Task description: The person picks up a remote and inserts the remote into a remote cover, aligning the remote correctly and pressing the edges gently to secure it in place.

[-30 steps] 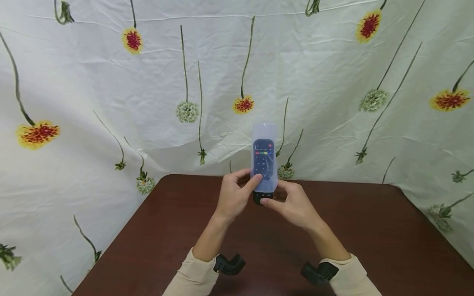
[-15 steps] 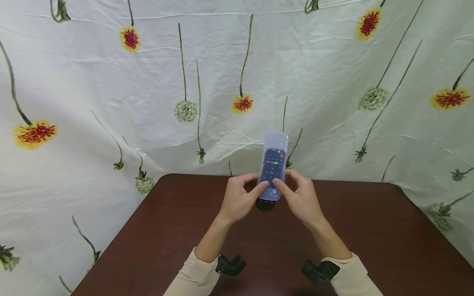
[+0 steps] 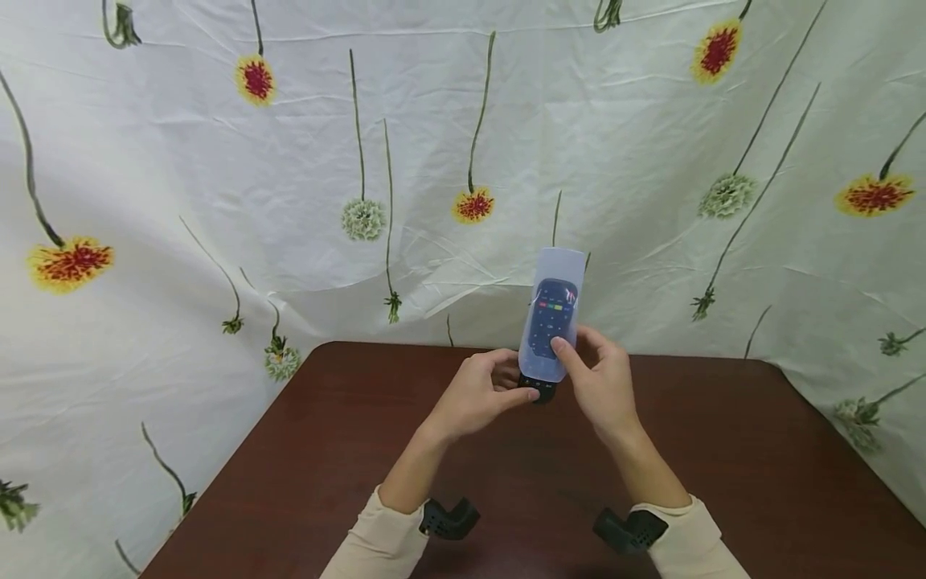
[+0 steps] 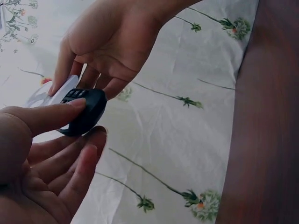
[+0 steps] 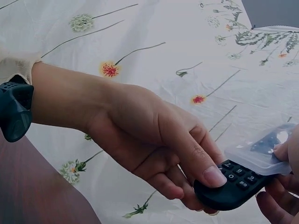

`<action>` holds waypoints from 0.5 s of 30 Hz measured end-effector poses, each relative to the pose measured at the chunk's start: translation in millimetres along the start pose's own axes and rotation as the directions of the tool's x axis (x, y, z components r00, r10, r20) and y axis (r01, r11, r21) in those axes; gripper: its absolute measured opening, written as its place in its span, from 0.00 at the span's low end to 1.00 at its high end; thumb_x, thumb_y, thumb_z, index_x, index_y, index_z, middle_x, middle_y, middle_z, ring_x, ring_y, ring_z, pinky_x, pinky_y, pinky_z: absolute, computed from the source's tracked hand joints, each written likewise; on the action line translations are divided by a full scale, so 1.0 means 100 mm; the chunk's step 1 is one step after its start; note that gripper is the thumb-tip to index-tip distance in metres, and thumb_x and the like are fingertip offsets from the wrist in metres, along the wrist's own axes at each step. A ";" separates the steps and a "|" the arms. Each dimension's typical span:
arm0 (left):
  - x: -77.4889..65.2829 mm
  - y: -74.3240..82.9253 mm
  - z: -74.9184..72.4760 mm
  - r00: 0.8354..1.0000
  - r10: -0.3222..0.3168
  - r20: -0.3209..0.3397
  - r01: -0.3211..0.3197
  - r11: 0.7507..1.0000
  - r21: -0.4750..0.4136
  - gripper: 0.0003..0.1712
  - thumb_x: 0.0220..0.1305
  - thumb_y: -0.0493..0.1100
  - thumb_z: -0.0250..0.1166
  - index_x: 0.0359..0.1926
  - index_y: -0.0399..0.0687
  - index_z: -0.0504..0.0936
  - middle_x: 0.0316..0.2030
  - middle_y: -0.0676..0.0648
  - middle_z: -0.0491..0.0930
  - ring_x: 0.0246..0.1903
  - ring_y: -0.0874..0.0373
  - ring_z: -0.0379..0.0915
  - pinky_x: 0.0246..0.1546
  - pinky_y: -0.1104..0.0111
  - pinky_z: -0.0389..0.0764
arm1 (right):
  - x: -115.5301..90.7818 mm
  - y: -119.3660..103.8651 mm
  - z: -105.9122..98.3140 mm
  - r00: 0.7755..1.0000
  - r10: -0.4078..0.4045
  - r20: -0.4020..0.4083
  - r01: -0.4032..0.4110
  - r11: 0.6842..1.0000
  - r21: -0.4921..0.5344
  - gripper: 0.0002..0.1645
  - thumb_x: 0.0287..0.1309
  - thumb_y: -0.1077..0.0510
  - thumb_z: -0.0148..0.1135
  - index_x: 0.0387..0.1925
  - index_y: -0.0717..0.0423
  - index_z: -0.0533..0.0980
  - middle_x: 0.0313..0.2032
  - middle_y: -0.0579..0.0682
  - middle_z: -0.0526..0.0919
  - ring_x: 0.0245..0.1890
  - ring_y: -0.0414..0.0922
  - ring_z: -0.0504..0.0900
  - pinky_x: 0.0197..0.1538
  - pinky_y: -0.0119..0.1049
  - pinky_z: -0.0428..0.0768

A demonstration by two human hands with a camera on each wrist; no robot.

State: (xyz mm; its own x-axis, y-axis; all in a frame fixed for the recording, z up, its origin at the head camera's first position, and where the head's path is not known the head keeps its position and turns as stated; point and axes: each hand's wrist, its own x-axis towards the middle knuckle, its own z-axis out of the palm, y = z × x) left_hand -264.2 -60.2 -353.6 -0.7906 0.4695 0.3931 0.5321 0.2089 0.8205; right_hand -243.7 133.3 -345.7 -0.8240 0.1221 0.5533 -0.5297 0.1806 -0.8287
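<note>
A black remote control (image 3: 541, 391) is held upright above the far part of the table, inside a translucent plastic sleeve (image 3: 560, 262). Its lower end sticks out of the sleeve, and the sleeve's top reaches past the remote. My left hand (image 3: 472, 396) pinches that bare end, thumb over the keys, as the left wrist view shows on the remote (image 4: 88, 112). My right hand (image 3: 604, 384) grips the sleeved part from the right, thumb pressing on the sleeve's front. In the right wrist view the sleeve's edge (image 5: 261, 165) crosses the keypad. Fingers behind the remote are partly hidden.
A dark reddish-brown table (image 3: 347, 450) spreads beneath both arms. Behind and beside it hangs a white flower-printed cloth (image 3: 289, 161). Black wrist devices (image 3: 450, 519) sit at both cream sleeve cuffs.
The remote in its sleeve has moved right. My left thumb has shifted from the sleeve down to the bare end, while my right thumb has gone from that end up onto the sleeve.
</note>
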 end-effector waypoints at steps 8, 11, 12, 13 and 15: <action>0.00 0.03 0.03 0.998 -0.026 -0.057 0.024 0.999 -0.034 0.18 0.58 0.35 0.78 0.49 0.36 0.87 0.39 0.48 0.88 0.35 0.58 0.86 0.39 0.66 0.85 | 0.00 0.00 0.01 0.999 0.019 0.028 -0.019 1.000 0.006 0.16 0.72 0.59 0.65 0.54 0.66 0.82 0.43 0.60 0.84 0.42 0.47 0.80 0.43 0.32 0.78; 0.00 0.02 0.05 0.997 -0.026 -0.067 0.023 0.999 -0.041 0.17 0.58 0.35 0.78 0.48 0.37 0.88 0.38 0.48 0.88 0.35 0.58 0.86 0.39 0.66 0.85 | 0.00 0.01 0.01 0.998 0.028 0.048 -0.028 1.000 0.004 0.17 0.73 0.58 0.64 0.56 0.65 0.81 0.46 0.59 0.84 0.44 0.47 0.80 0.44 0.32 0.78; 0.00 0.02 0.05 0.997 -0.027 -0.071 0.024 0.999 -0.043 0.17 0.58 0.36 0.78 0.48 0.37 0.88 0.38 0.49 0.88 0.35 0.58 0.86 0.38 0.65 0.85 | 0.00 0.02 0.01 0.998 0.030 0.055 -0.030 1.000 0.005 0.17 0.73 0.58 0.64 0.56 0.65 0.80 0.46 0.59 0.84 0.44 0.48 0.81 0.44 0.33 0.78; 0.00 0.03 0.05 0.997 -0.028 -0.073 0.025 0.999 -0.048 0.16 0.59 0.36 0.78 0.48 0.37 0.88 0.37 0.49 0.88 0.35 0.57 0.86 0.38 0.65 0.85 | 0.00 0.02 0.01 0.998 0.032 0.060 -0.032 0.999 0.005 0.17 0.73 0.58 0.63 0.57 0.64 0.80 0.47 0.59 0.84 0.44 0.48 0.81 0.44 0.33 0.79; 0.00 0.03 0.05 0.997 -0.027 -0.078 0.022 0.998 -0.059 0.16 0.59 0.36 0.78 0.48 0.38 0.88 0.37 0.49 0.88 0.35 0.57 0.86 0.38 0.64 0.85 | 0.01 0.03 0.01 0.997 0.034 0.070 -0.035 0.999 0.010 0.18 0.74 0.57 0.63 0.57 0.64 0.80 0.47 0.59 0.84 0.45 0.48 0.81 0.45 0.33 0.79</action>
State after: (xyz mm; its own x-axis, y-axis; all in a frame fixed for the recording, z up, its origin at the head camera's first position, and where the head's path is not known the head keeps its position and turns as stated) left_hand -261.2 -55.3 -353.2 -0.8258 0.3955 0.4020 0.4954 0.1680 0.8522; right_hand -246.0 132.7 -348.0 -0.8535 0.0595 0.5177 -0.5029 0.1661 -0.8482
